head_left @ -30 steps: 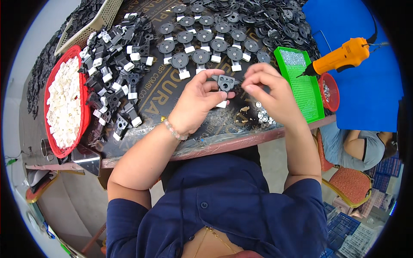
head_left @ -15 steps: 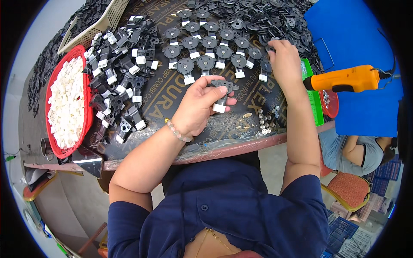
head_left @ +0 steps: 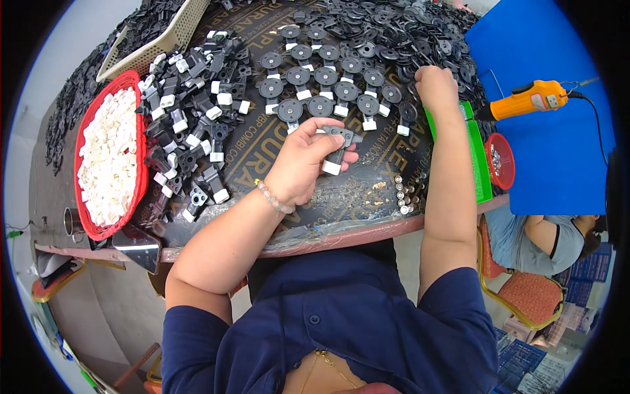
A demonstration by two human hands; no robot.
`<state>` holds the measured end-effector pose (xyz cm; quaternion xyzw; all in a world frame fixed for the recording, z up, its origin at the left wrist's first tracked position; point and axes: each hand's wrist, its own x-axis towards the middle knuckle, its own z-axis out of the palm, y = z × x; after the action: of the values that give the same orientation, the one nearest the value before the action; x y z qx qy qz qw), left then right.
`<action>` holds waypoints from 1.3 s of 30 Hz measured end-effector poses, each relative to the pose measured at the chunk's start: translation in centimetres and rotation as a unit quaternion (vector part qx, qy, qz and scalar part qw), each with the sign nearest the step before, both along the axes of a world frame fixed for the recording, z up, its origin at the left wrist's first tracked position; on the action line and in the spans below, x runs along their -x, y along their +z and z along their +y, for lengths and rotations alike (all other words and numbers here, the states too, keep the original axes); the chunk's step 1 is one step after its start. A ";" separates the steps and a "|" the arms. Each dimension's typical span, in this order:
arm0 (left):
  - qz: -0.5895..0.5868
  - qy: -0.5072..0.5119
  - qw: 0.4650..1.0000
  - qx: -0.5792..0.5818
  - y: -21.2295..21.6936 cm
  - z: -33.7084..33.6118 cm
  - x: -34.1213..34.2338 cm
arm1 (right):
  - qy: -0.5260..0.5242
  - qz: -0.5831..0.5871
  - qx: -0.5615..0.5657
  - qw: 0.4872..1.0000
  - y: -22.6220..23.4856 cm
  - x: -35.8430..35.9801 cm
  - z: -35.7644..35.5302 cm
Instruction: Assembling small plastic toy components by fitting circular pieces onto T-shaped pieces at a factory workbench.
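My left hand (head_left: 303,163) holds a small black plastic part with a white end (head_left: 337,150) above the dark table. My right hand (head_left: 435,87) is stretched far out to the right, fingers curled down into the heap of loose black round parts (head_left: 420,39); what it grips there I cannot see. Just beyond my left hand lie rows of assembled black disc parts with white tips (head_left: 328,85).
A red basket of white pieces (head_left: 108,154) sits at the left beside a pile of black-and-white brackets (head_left: 190,131). A green tray (head_left: 479,157), a small red bowl (head_left: 502,161) and an orange electric screwdriver (head_left: 528,98) are at the right. Small screws (head_left: 403,197) lie near the table edge (head_left: 341,240). Another person sits at lower right.
My right hand left the part held in front of me and reached up and right into the heap of black parts. My left hand stays holding the part.
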<state>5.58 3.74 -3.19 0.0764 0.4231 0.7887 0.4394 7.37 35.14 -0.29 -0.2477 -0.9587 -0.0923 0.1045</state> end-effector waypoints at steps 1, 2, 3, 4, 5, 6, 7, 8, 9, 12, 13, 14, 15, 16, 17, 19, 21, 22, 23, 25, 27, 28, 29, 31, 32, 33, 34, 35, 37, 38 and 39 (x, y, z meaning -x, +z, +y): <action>-0.002 0.001 1.000 0.000 0.1 -0.1 0.1 | -0.018 -0.033 0.019 0.999 0.0 0.3 0.2; 0.001 0.008 1.000 0.001 0.3 -0.2 0.3 | -0.018 -0.035 0.019 0.999 -0.6 0.4 0.4; 0.005 0.011 1.000 0.001 0.5 0.0 0.3 | 0.003 -0.032 -0.004 0.999 -1.7 0.1 1.1; 0.005 0.011 1.000 0.001 0.4 0.0 0.4 | 0.028 -0.028 -0.028 0.999 -2.6 0.4 1.4; 0.007 0.009 1.000 0.002 0.3 0.1 0.4 | -0.003 -0.035 -0.029 0.999 -3.3 1.0 1.9; 0.009 0.011 1.000 0.004 0.3 -0.1 0.6 | 0.000 -0.035 -0.028 0.999 -3.3 1.3 1.6; 0.009 0.013 1.000 0.005 0.3 -0.2 0.6 | -0.013 -0.021 -0.038 0.999 -3.2 1.4 1.3; 0.004 0.013 1.000 0.007 0.5 -0.2 0.7 | -0.026 -0.007 -0.048 0.999 -3.1 1.5 1.1; -0.001 0.012 1.000 0.008 0.6 -0.2 0.7 | -0.030 0.000 -0.057 0.998 -2.3 1.3 0.6; -0.001 0.013 1.000 0.003 0.7 -0.1 0.7 | 0.020 0.149 0.021 0.988 -2.1 1.4 2.5; -0.001 0.018 1.000 0.005 0.6 -0.2 0.7 | 0.041 0.206 0.139 0.968 -1.0 1.2 0.8; -0.002 0.024 1.000 0.005 0.5 -0.3 0.7 | 0.044 0.205 0.142 0.967 0.3 1.1 -0.9; -0.002 0.027 1.000 0.003 0.5 -0.3 0.7 | 0.078 0.225 0.330 0.914 1.9 0.5 -2.6; -0.001 0.027 1.000 0.002 0.5 -0.2 0.7 | 0.108 0.235 0.505 0.823 2.9 0.0 -4.1; -0.003 0.035 0.999 0.001 0.4 -0.3 0.7 | 0.111 0.233 0.508 0.822 3.3 -0.3 -5.6; -0.003 0.044 0.999 -0.001 0.4 -0.5 0.7 | 0.179 0.222 0.587 0.758 3.7 -1.1 -7.9; -0.005 0.046 0.999 -0.015 0.4 -0.5 0.8 | 0.199 0.242 0.620 0.719 3.0 -1.7 -10.1; -0.004 0.050 0.999 -0.013 0.4 -0.5 0.9 | 0.213 0.247 0.638 0.698 2.5 -2.0 -10.9; -0.003 0.058 0.998 -0.013 0.5 -0.5 1.0 | 0.200 0.210 0.659 0.694 2.6 -2.4 -11.7; -0.002 0.067 0.998 -0.012 0.4 -0.4 1.0 | 0.257 0.215 0.660 0.673 1.8 -2.8 -12.0; 0.045 0.076 0.996 -0.004 0.3 -0.2 1.0 | 0.258 0.199 0.664 0.673 1.9 -3.0 -12.5; 0.045 0.078 0.996 -0.002 0.3 -0.3 1.0 | 0.271 0.197 0.674 0.658 1.9 -3.1 -12.9; 0.019 0.081 0.996 -0.034 0.3 -0.3 1.1 | 0.283 0.195 0.684 0.643 1.8 -3.2 -13.1; -0.007 0.085 0.994 -0.065 0.3 -0.3 1.2 | 0.278 0.182 0.681 0.652 1.7 -3.4 -13.2; -0.008 0.087 0.993 -0.076 0.2 -0.3 1.2 | 0.272 0.170 0.677 0.662 1.6 -3.4 -13.2; -0.008 0.091 0.992 -0.087 0.1 -0.4 1.2 | 0.273 0.168 0.679 0.661 1.9 -3.5 -13.4; -0.009 0.094 0.992 -0.086 0.0 -0.4 1.2 | 0.297 0.166 0.589 0.733 2.6 -3.5 -13.8; -0.008 0.095 0.992 -0.086 -0.2 -0.4 1.2 | 0.318 0.161 0.490 0.795 2.9 -3.4 -14.2; -0.008 0.093 0.992 -0.087 -0.4 -0.3 1.2 | 0.339 0.175 0.455 0.805 2.2 -3.3 -14.5; -0.007 0.090 0.992 -0.086 -0.5 -0.2 1.2 | 0.359 0.188 0.419 0.813 1.8 -3.3 -14.6; -0.005 0.088 0.993 -0.084 -0.6 -0.2 1.2 | 0.366 0.191 0.372 0.831 1.6 -3.4 -14.8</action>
<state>4.40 3.50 -3.81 0.0715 0.3580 0.8574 0.3629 10.73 20.34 1.35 0.0887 -0.9020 0.3658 0.2116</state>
